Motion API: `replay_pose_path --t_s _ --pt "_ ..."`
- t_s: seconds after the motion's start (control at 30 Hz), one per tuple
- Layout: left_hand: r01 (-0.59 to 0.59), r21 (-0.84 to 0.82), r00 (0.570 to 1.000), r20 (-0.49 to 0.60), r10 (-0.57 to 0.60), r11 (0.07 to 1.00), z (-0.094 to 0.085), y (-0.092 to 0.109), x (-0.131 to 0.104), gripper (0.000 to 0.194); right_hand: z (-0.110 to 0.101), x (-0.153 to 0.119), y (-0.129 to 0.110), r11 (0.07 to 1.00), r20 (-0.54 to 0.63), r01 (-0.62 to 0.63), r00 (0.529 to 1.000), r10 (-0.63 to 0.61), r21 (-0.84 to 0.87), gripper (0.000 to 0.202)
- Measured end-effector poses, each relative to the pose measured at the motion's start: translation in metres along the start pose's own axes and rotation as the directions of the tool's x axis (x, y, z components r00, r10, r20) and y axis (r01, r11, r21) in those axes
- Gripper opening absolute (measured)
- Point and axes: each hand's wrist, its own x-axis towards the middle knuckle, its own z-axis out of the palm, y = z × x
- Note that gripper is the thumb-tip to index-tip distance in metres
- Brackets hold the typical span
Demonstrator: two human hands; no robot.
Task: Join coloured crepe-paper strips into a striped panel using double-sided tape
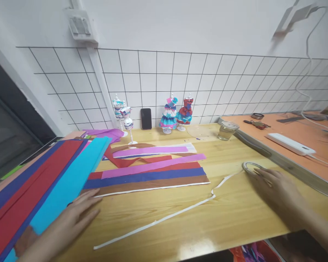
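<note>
Tape roll [245, 167] partly under right fingers [265, 174], ring's far-left edge showing.

The table [175, 225] has a smooth, glossy wood-grain finish. The white strip [155, 222] looks papery and matt, the coloured strips [153, 177] matt too, paper or cloth; the power strip [287, 143] is smooth plastic.

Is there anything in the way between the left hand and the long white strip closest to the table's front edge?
Nothing that I can see. Only bare wooden tabletop lies between the left hand and the white strip.
</note>
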Motion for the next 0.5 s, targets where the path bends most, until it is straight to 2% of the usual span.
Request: replay_pose_path --t_s 0.13,0.27,0.4,0.5 --pt "0.106 -0.080 0.994 0.000 -0.107 0.991 -0.003 -0.011 0.013 0.037 -0.012 0.012 -0.043 0.976 -0.059 0.156 0.987 -0.149 0.150 0.034" --pt "0.271 -0.066 0.962 0.007 -0.272 0.960 -0.004 -0.022 0.022 0.037 -0.025 0.026 -0.101 0.919 0.027 0.321 0.941 -0.336 0.230 0.030" --pt "0.360 0.010 0.933 -0.022 -0.359 0.933 -0.006 -0.036 0.019 0.035 -0.031 0.043 -0.148 0.826 0.104 0.486 0.841 -0.531 0.287 0.030" --pt "0.456 0.051 0.890 -0.024 -0.455 0.888 -0.006 -0.045 0.011 0.036 -0.027 0.053 -0.165 0.762 0.142 0.573 0.763 -0.630 0.301 0.034"
